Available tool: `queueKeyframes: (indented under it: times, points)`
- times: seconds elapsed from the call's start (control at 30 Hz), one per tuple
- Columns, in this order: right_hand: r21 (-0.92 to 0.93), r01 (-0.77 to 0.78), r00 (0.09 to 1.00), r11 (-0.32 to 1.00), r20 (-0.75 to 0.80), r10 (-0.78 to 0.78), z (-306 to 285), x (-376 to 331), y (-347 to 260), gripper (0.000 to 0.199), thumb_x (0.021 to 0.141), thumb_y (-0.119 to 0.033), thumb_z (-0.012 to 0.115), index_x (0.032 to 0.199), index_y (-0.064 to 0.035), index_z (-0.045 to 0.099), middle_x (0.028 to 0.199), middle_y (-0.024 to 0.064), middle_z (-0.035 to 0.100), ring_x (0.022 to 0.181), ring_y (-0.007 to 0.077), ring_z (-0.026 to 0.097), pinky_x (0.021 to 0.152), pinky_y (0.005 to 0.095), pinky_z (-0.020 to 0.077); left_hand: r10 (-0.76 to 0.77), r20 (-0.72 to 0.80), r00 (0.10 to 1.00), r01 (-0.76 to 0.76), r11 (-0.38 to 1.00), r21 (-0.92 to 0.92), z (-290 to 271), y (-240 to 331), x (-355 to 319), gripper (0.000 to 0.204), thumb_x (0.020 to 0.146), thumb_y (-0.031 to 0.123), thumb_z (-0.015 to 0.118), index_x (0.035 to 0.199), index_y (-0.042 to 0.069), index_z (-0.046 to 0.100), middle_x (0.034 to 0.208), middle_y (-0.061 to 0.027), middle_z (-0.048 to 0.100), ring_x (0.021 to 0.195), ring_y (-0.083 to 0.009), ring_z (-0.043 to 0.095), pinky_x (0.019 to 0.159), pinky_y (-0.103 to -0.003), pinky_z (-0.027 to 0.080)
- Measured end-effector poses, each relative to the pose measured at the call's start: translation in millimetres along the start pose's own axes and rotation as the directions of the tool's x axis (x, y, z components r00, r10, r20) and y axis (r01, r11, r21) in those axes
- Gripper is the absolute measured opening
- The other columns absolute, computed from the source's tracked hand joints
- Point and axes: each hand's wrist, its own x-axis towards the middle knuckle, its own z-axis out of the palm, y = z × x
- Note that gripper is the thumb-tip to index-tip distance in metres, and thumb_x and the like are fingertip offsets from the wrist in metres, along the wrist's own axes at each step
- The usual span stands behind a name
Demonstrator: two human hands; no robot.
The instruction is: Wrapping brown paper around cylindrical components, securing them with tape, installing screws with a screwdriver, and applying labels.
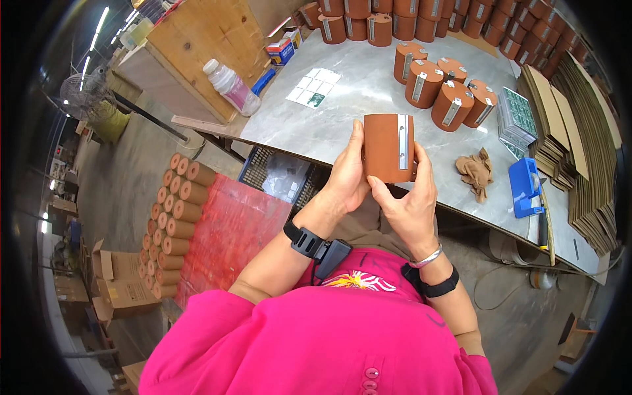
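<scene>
Between both hands I hold a reddish-brown cylinder with a silver metal strip running down its side. It is raised over the near edge of the grey table. My left hand supports it from the left, thumb up along its side. My right hand grips its lower right part, with the thumb at the bottom edge. Beyond it stands a small group of similar cylinders, with metal strips on their sides and small fittings on top. A sheet of white labels lies on the table to the left.
Many more brown cylinders are stacked at the back. On the right are a crumpled brown cloth, a blue tape dispenser, green-and-white cards and flat cardboard. A plastic bottle stands left; cylinders lie piled by a red surface.
</scene>
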Motion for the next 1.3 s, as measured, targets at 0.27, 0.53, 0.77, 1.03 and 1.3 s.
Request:
queueKeyframes:
  times: [0.27, 0.53, 0.77, 1.03, 1.3]
  points:
    - [-0.299, 0.095, 0.992, 0.95, -0.056, -0.117, -6, -5, -2, 0.088, 0.07, -0.023, 0.085, 0.141, 0.0039, 0.039, 0.128, 0.0215, 0.051, 0.118, 0.0372, 0.05, 0.101, 0.0471, 0.0393, 0.001, 0.101, 0.995, -0.011, 0.995, 0.098, 4, 2, -1, 0.076, 0.1, 0.066, 0.032, 0.147, 0.005, 0.039, 0.143, -0.0126, 0.049, 0.132, -0.0231, 0.049, 0.111, -0.042, 0.042]
    - [-0.264, 0.154, 0.988, 0.952, 0.009, -0.157, -12, 1, -9, 0.087, 0.069, -0.026, 0.088, 0.136, 0.0072, 0.044, 0.127, 0.0208, 0.052, 0.111, 0.0335, 0.053, 0.094, 0.0423, 0.044, -0.071, 0.11, 0.991, 0.066, 0.997, 0.051, -10, 5, 8, 0.069, 0.102, 0.061, 0.037, 0.144, 0.007, 0.043, 0.137, -0.0125, 0.056, 0.123, -0.0234, 0.058, 0.101, -0.041, 0.052]
    - [0.008, -0.112, 0.961, 0.994, 0.256, 0.106, -27, 26, 17, 0.068, 0.077, -0.024, 0.083, 0.131, 0.004, 0.053, 0.112, 0.0162, 0.065, 0.093, 0.0252, 0.064, 0.082, 0.0363, 0.051, 0.011, 0.28, 0.96, -0.093, 0.955, 0.281, -23, -1, 19, 0.066, 0.1, 0.047, 0.055, 0.149, 0.006, 0.037, 0.142, -0.0083, 0.051, 0.131, -0.0196, 0.049, 0.108, -0.036, 0.043]
    - [-0.065, -0.035, 0.981, 0.997, 0.188, 0.046, -16, 40, 58, 0.067, 0.07, -0.015, 0.082, 0.128, 0.001, 0.052, 0.113, 0.0174, 0.065, 0.099, 0.0312, 0.067, 0.085, 0.0386, 0.053, 0.38, -0.099, 0.92, -0.09, 0.448, 0.89, -106, 74, 99, 0.065, 0.09, 0.035, 0.073, 0.14, 0.0, 0.051, 0.135, -0.0175, 0.058, 0.121, -0.0244, 0.057, 0.103, -0.037, 0.046]
    - [-0.095, 0.042, 0.972, 0.995, 0.236, -0.019, -5, 51, 71, 0.073, 0.072, -0.013, 0.082, 0.133, 0.002, 0.046, 0.123, 0.0215, 0.058, 0.113, 0.0388, 0.059, 0.096, 0.0421, 0.0482, 0.463, -0.446, 0.766, 0.567, -0.158, 0.809, -181, 147, 163, 0.082, 0.063, 0.052, 0.089, 0.12, -0.002, 0.066, 0.123, -0.0215, 0.066, 0.112, -0.034, 0.065, 0.094, -0.042, 0.052]
